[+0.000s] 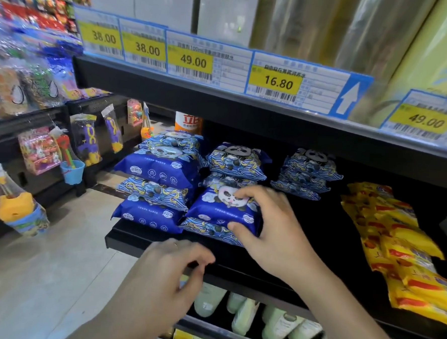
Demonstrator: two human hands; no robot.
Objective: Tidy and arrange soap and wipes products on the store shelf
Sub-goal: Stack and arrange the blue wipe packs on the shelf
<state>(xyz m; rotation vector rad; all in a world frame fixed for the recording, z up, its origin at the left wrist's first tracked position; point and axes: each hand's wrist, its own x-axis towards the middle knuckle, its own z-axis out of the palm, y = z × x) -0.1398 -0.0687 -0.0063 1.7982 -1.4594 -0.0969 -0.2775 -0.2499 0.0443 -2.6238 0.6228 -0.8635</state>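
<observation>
Blue wipes pack (221,208), top of front middle stack on shelf (160,241), long axis left-right, grasped by right hand (271,224); left hand (174,266) nearby below, loosely curled, holding nothing.

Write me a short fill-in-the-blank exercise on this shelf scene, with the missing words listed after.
1. The right hand grips a blue wipes pack printed with a ____ face.
2. The left hand holds ____.
3. The packs lying at the right end of the same shelf are mostly ____ in colour.
4. The price tag beside the white arrow reads ____.

Missing words: panda; nothing; yellow; 16.80
</observation>
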